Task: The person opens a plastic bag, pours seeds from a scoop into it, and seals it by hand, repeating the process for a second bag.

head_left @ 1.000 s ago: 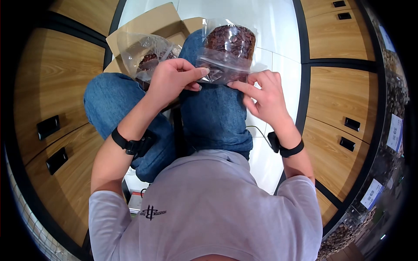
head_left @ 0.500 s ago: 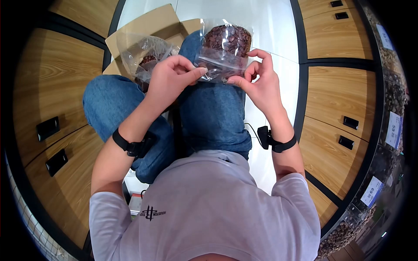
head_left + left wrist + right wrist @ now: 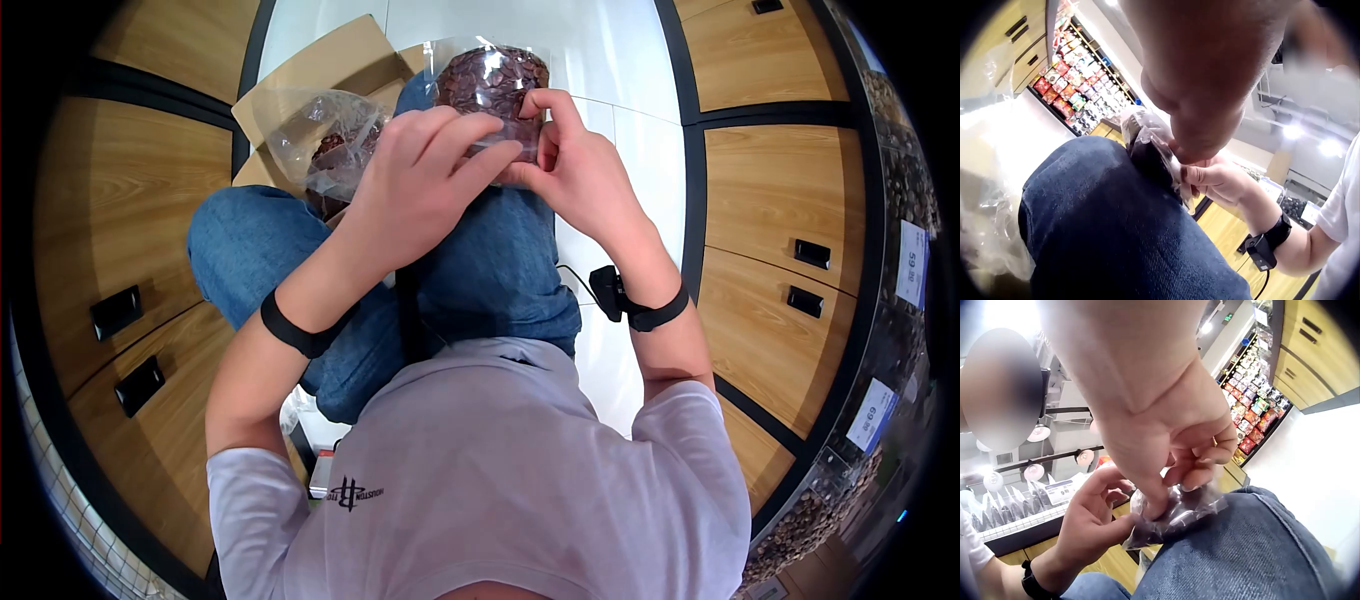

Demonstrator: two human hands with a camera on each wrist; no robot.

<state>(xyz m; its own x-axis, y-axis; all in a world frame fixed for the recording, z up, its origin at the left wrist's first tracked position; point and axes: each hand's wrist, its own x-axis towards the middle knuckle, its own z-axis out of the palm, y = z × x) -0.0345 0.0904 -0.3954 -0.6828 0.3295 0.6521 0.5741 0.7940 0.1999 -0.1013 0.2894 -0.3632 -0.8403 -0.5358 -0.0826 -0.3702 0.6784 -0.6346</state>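
Observation:
A clear zip bag (image 3: pixel 490 75) full of dark red-brown flat pieces lies on the person's raised knee. At its near edge the right hand (image 3: pixel 585 165) pinches the plastic between a bent index finger and the thumb. The left hand (image 3: pixel 425 170) reaches across the near left part of the bag, its fingers loosely extended and hiding much of that edge. In the right wrist view, the left thumb (image 3: pixel 1110 531) is right at the bag's corner, with a gap between it and the bent fingers.
An open cardboard box (image 3: pixel 320 75) stands on the floor at the far left. Another clear bag (image 3: pixel 335 140) with dark contents lies in it. Wooden cabinets (image 3: pixel 775 190) line both sides of the white tiled floor (image 3: pixel 590 60); bins with price tags (image 3: pixel 912 262) stand at the right.
The left hand has let go of the bag's left corner and moved right, towards the right hand. The right hand has shifted up and left, its index finger now bent over the bag.

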